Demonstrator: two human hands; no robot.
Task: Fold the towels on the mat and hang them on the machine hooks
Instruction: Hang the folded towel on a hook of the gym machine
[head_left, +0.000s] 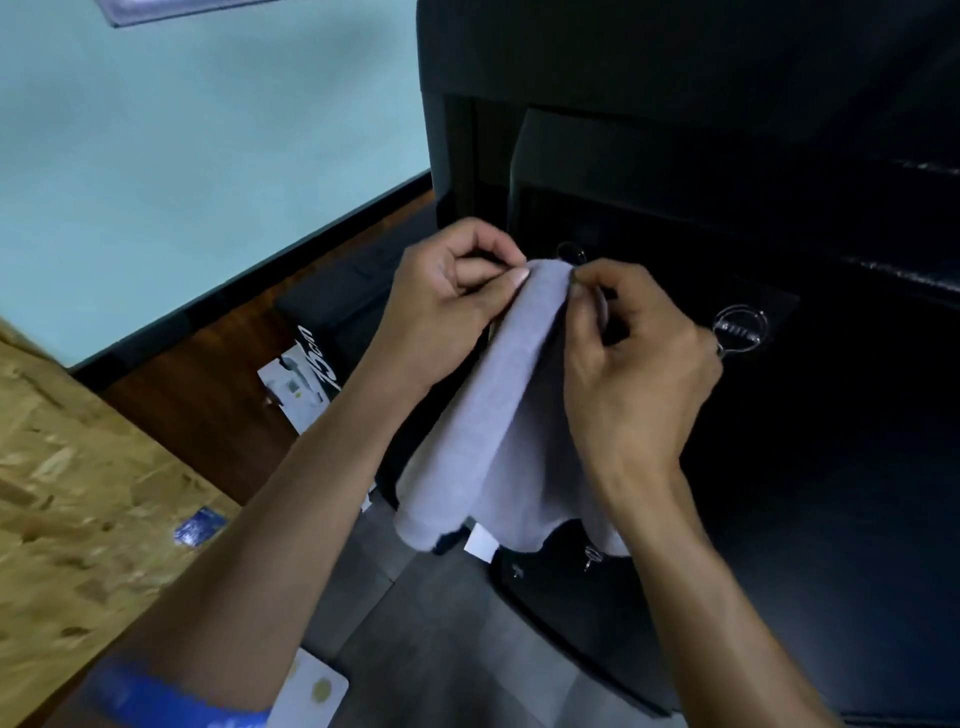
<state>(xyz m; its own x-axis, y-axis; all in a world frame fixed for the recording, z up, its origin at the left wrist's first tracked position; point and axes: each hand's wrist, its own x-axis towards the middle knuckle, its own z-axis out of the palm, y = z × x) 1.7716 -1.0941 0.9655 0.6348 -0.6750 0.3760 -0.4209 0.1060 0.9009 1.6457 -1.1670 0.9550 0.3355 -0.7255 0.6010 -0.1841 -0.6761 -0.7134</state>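
One grey towel and two clear hooks on the black machine — beside it a chipboard bench, grey floor, pale blue wall. Left hand and right hand pinch the towel's top fold; their fingers are clamped on the cloth, just below one hook.

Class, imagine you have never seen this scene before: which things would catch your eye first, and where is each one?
First, at the centre, the left hand and right hand pinch the top fold of a pale grey towel, which hangs down in front of a black machine. Next, a clear round hook shines on the machine's dark front, just right of the right hand. At far left lies a pale chipboard surface.
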